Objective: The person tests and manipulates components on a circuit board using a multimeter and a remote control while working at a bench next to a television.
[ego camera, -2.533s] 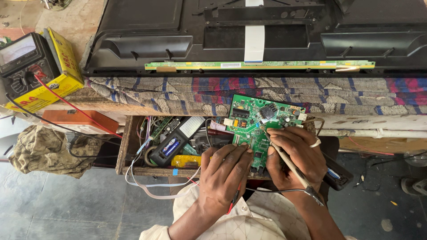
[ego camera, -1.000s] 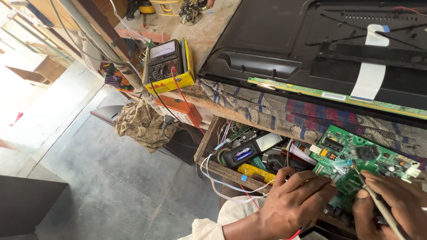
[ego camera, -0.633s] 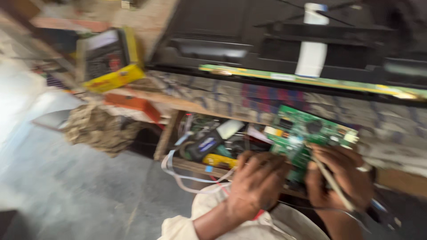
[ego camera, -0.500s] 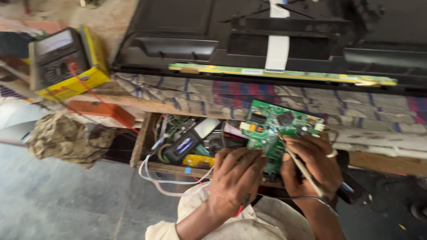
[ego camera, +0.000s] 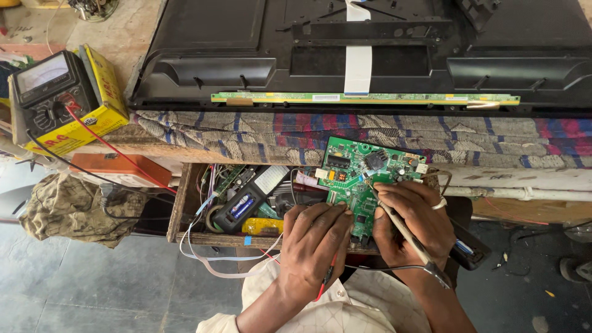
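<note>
Right hand presses probe onto green circuit board.

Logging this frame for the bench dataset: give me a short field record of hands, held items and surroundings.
left hand: holds red probe, rests on green circuit board
right hand: holds thin black probe, tip on the board
board position: over open drawer of parts
left of drawer: black multimeter on yellow box
behind: flat-screen back panel on striped cloth
</note>
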